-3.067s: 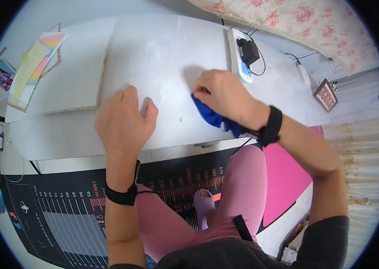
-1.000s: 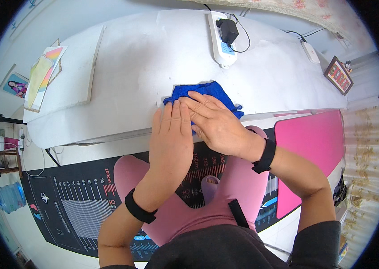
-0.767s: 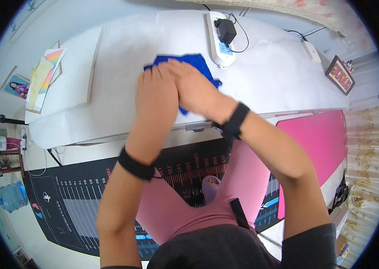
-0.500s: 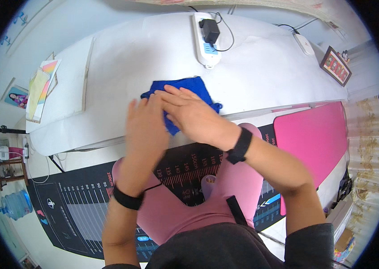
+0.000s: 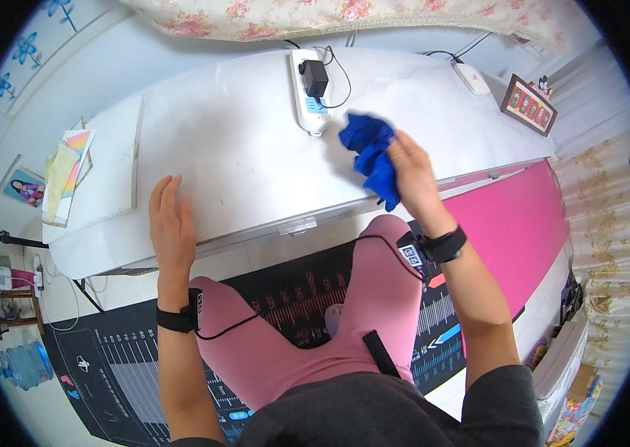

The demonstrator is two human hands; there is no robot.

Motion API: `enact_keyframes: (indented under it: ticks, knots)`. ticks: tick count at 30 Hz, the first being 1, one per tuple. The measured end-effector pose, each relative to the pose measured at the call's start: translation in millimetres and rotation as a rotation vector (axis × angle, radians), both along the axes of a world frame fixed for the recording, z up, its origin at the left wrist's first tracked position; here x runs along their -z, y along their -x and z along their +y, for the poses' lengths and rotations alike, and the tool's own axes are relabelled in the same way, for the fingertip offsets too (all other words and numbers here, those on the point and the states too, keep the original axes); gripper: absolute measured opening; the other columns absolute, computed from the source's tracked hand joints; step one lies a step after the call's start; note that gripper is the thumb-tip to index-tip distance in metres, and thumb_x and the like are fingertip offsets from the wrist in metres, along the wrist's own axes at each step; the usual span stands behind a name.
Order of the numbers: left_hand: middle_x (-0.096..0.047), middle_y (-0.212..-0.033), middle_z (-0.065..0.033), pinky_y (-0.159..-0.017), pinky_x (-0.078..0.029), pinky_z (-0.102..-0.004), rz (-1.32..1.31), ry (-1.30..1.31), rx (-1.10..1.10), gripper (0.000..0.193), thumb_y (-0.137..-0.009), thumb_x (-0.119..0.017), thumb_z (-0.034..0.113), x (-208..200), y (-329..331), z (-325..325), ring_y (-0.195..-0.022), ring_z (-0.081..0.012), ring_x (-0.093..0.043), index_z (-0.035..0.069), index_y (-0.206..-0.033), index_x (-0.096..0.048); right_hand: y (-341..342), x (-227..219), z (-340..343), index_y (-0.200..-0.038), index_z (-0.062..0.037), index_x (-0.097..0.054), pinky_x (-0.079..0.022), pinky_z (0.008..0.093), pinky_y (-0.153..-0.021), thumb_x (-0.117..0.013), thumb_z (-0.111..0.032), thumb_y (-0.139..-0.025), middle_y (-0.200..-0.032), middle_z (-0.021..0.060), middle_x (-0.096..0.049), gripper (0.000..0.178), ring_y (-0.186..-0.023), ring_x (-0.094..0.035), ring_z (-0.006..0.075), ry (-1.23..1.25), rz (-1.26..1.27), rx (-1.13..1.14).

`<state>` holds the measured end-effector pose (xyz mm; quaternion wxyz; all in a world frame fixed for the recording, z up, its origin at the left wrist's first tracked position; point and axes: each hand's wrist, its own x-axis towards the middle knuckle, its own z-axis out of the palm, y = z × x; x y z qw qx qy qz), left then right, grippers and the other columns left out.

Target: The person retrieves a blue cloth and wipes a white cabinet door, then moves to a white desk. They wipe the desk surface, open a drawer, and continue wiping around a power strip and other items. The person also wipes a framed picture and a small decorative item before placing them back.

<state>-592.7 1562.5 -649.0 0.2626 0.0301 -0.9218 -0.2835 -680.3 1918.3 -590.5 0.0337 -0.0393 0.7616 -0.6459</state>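
A crumpled blue cloth hangs from my right hand, whose fingers close on its right side. The cloth is bunched up just above the white table, near its front edge. My left hand is apart from it, over the table's front edge to the left. Its fingers are stretched out, with nothing in them. Both wrists wear black bands with a thin black cable.
A white power strip with a black adapter stands behind the cloth. Papers lie at the table's left. A white device and a picture frame are at the back right. A pink board is beyond my right arm.
My hands were together on the cloth at the table's middle. Now they are apart: the right has lifted the cloth and moved right, while the left has moved left and is empty.
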Motion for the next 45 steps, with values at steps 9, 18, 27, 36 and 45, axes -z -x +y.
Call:
enact_keyframes:
  ticks: [9, 18, 27, 36, 45]
  knots:
    - [-0.054, -0.126, -0.0163, -0.102, -0.038, -0.039, 0.078, -0.054, 0.077, 0.033, -0.092, -0.055, 0.018, -6, -2, 4, -0.118, -0.0332, -0.049, 0.003, -0.121, -0.056, -25, -36, -14, -0.132, 0.0041, -0.042, -0.05, 0.0488, -0.096, -0.038, -0.027, -0.102, -0.125, 0.0237, -0.055, 0.043, -0.109, -0.06, 0.0364, 0.932, -0.376, -0.257]
    - [-0.059, -0.103, -0.0067, -0.081, -0.047, -0.0261, -0.113, -1.073, 0.326, 0.031, -0.089, -0.064, 0.013, -59, -23, 113, -0.093, -0.0123, -0.056, -0.001, -0.115, -0.053, -73, -27, -109, -0.134, -0.0027, -0.049, -0.047, 0.023, -0.081, -0.045, -0.031, -0.102, -0.107, 0.0014, -0.062, 0.043, -0.091, -0.056, 0.0072, 0.31, -0.015, -0.358]
    - [-0.057, -0.125, -0.008, -0.097, -0.045, -0.0333, -0.318, -1.659, 0.456, 0.041, -0.097, -0.055, 0.02, -68, -54, 81, -0.111, -0.017, -0.057, 0.004, -0.133, -0.046, -88, -15, -105, -0.12, -0.0002, -0.058, -0.045, 0.0209, -0.073, -0.044, -0.025, -0.103, -0.09, 0.0006, -0.063, 0.033, -0.08, -0.054, 0.0054, 0.37, -0.215, -0.344]
    - [-0.061, -0.094, -0.0047, -0.073, -0.048, -0.0242, -0.296, -1.466, 0.183, 0.038, -0.07, -0.047, -0.01, -62, -31, 80, -0.084, -0.0118, -0.056, 0.004, -0.104, -0.056, -73, -18, -88, -0.115, -0.0011, -0.054, -0.055, 0.0296, -0.078, -0.042, -0.023, -0.103, -0.106, 0.0084, -0.065, 0.028, -0.088, -0.065, 0.0171, 1.066, -0.503, -0.193]
    - [-0.058, -0.116, -0.0129, -0.087, -0.053, -0.0377, -0.302, -1.997, 0.329, 0.057, -0.072, -0.038, -0.005, -91, -33, 86, -0.101, -0.0252, -0.06, -0.001, -0.128, -0.048, -101, -28, -82, -0.149, -0.0064, -0.022, -0.033, 0.0344, -0.107, -0.056, -0.026, -0.096, -0.147, 0.0138, -0.034, 0.066, -0.135, -0.033, 0.0233, 0.297, -0.05, -0.391]
